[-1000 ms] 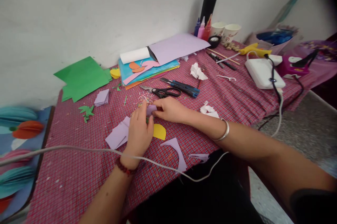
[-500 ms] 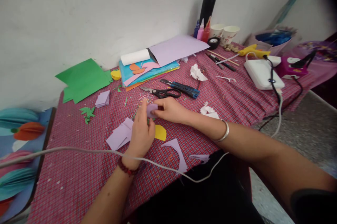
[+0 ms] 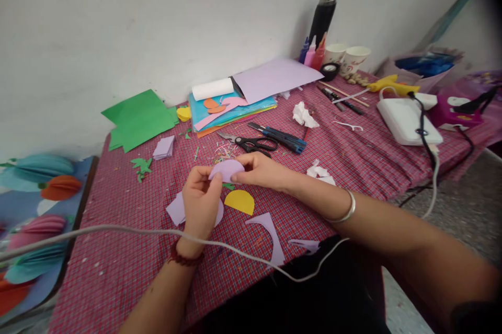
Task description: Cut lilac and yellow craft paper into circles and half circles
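Note:
Between my two hands is a rounded piece of purple paper [image 3: 227,170], its curved edge facing away from me. My left hand [image 3: 201,199] pinches its left end with the thumb on the near face. At the other end, the thumb and fingers of my right hand [image 3: 259,171] grip it. Just below lies a yellow paper half circle [image 3: 240,202]. Purple paper squares [image 3: 176,209] lie partly hidden under my left hand. A curved purple offcut [image 3: 271,234] rests nearer to me. Beyond my hands are black-handled scissors [image 3: 254,143] and a blue utility knife [image 3: 284,138].
A white cable [image 3: 251,260] crosses in front of my forearms. Green paper [image 3: 139,119] lies at the left, coloured sheets [image 3: 235,114] at the back. Crumpled tissue [image 3: 304,114], a white power box [image 3: 408,121] and a yellow glue gun [image 3: 392,84] are to the right.
My left hand has turned from upright and flat to pinching the purple paper, which now shows its wide face. The view has shifted slightly, so the table appears further right.

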Demonstrator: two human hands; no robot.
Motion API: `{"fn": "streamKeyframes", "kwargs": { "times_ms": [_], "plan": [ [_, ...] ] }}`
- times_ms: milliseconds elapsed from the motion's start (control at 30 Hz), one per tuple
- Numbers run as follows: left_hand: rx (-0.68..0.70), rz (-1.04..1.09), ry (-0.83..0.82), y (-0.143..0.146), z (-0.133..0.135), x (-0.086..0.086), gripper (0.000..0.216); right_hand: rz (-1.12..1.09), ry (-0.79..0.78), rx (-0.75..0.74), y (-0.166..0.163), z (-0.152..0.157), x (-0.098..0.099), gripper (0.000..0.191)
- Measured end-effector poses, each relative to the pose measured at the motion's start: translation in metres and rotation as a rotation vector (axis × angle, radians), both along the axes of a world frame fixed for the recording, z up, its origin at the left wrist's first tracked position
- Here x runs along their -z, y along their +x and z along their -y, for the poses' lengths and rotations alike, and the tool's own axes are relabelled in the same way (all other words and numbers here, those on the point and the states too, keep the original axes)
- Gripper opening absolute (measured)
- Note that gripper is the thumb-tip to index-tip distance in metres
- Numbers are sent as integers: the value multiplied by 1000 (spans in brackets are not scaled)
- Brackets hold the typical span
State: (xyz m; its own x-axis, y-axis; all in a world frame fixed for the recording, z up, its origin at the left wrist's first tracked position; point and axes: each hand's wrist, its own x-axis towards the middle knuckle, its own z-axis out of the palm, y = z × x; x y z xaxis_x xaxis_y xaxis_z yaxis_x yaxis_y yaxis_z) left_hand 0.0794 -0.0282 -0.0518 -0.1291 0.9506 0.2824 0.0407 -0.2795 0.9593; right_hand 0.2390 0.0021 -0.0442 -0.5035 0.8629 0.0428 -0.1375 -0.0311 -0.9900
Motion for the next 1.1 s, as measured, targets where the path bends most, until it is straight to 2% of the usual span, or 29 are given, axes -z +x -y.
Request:
{"fn": "streamKeyframes", "kwargs": {
  "times_ms": [100, 267, 333, 500, 633, 700, 767, 867, 967, 1033, 1100],
  "plan": [
    [-46, -97, 62, -1, 4, -5, 6, 87, 82, -72, 1, 0, -1, 8],
    [-52, -204, 91, -2, 10, -7, 6, 32, 156, -31, 0, 1, 1, 13],
    [-9, -110, 40, -1, 10, -6, 6, -5, 135, -18, -1, 0, 2, 14],
    [140, 284, -126, 7, 5, -4, 7, -50, 117, 34, -3, -1, 5, 17],
    [161, 349, -171, 6, 3, -4, 5, -18, 146, 4, -3, -1, 5, 19],
    [159, 233, -77, 2, 3, -5, 2, 2, 222, 26, -1, 0, 3, 20],
    [151, 2, 101, -3, 4, -9, 8, 27, 372, 74, 0, 1, -1, 16],
    [112, -468, 493, -12, 7, -18, 25, 29, 625, 123, 3, 3, -6, 6],
    [56, -832, 872, -18, 10, -26, 36, -8, 753, 126, 4, 3, -8, 4],
    [42, -932, 1002, -18, 11, -27, 42, -19, 795, 121, 5, 3, -9, 5],
    [37, -922, 983, -17, 10, -26, 49, -30, 825, 135, 7, 2, -10, 5]
  ]
}}
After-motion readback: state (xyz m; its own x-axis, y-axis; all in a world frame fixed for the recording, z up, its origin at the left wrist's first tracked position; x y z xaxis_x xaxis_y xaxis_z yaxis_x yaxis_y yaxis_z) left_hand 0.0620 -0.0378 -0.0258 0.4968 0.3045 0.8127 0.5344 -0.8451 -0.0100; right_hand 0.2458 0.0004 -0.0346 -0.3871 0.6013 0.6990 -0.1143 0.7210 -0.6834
